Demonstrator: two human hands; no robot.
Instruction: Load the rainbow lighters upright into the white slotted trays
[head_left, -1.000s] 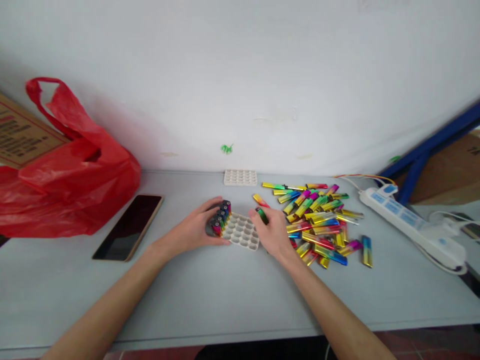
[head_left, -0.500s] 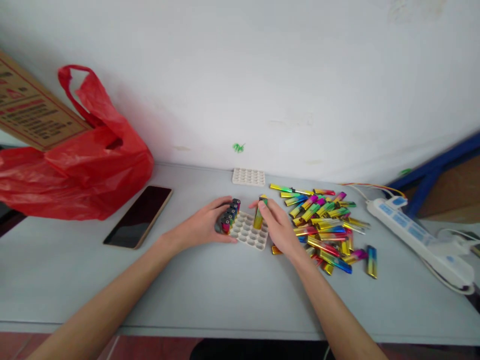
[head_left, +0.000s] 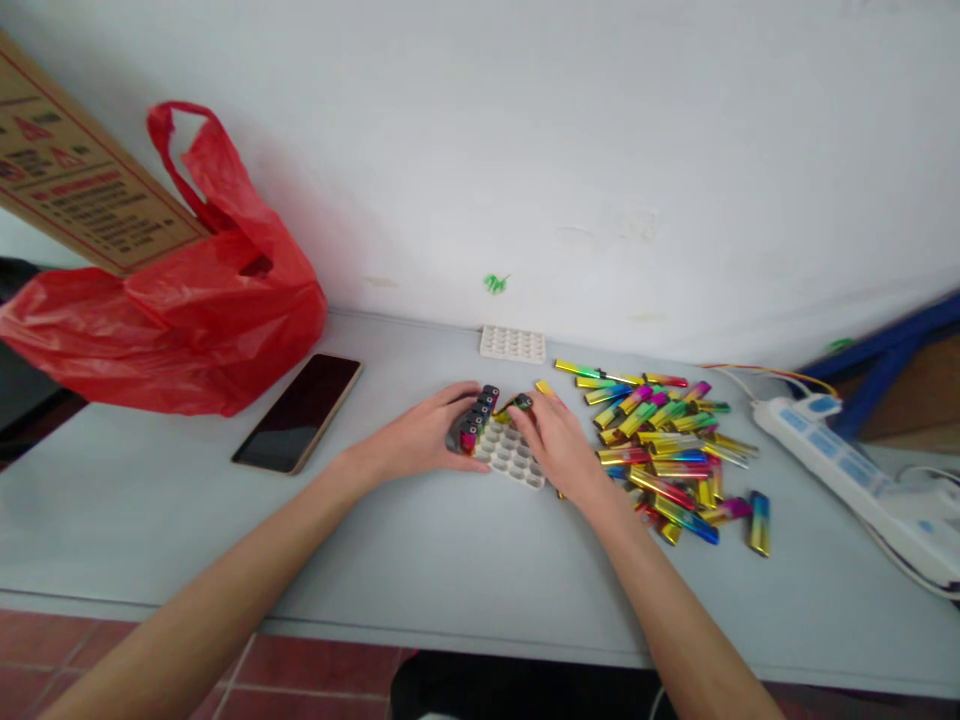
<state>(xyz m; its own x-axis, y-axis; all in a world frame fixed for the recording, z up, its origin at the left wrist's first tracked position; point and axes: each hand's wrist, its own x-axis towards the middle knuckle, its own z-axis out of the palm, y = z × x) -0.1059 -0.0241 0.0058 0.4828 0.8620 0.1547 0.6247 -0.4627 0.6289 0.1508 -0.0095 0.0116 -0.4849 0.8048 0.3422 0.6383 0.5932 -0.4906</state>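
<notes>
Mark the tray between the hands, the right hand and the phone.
Tray (head_left: pixel 513 456), head view: its open cells.
Right hand (head_left: pixel 562 450), head view: back of the hand.
Phone (head_left: pixel 298 413), head view: its dark screen.

Right hand (head_left: pixel 561 452) over tray (head_left: pixel 516 456), apparently gripping lighter (head_left: pixel 523 401)

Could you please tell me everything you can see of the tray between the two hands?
The off-white tray, plastic-looking, is a shallow grid of rounded pockets lying on the grey table, slightly turned. A row of dark-topped lighters stands along its left side, cupped by the left hand. The right hand holds a tilted lighter over its far side; whether that touches is unclear.
</notes>
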